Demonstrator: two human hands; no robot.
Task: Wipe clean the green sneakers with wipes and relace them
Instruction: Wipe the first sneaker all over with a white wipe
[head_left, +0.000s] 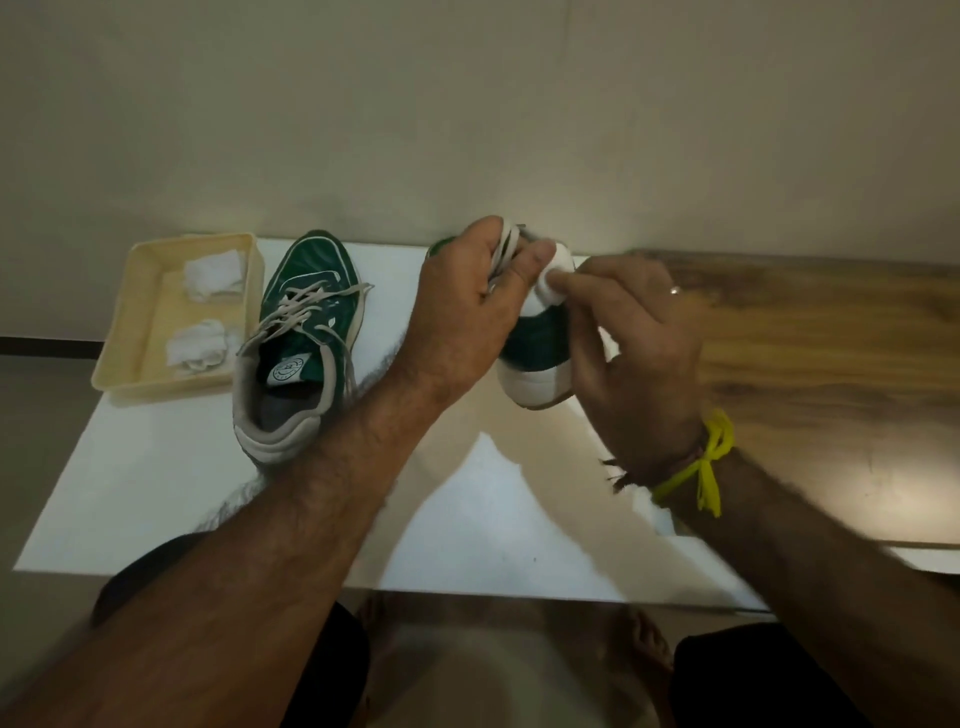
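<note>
Two bare forearms reach over the white table (156, 483). Right hand (639, 353), a yellow cord (711, 467) at its wrist, pinches a white wipe (553, 280) against the held green sneaker (535, 343); left hand (462, 312) curls round that shoe's top and laces. Farther left, the other green sneaker (306, 332) lies loosely laced, touching a cream tray (130, 312) holding two crumpled wipes (213, 275)

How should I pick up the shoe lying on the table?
Probably grab the heel collar of the shoe from above, coming from the near side. Its opening faces up and the padded heel points toward the person, so fingers can hook inside the rim, away from the loose laces.
</note>
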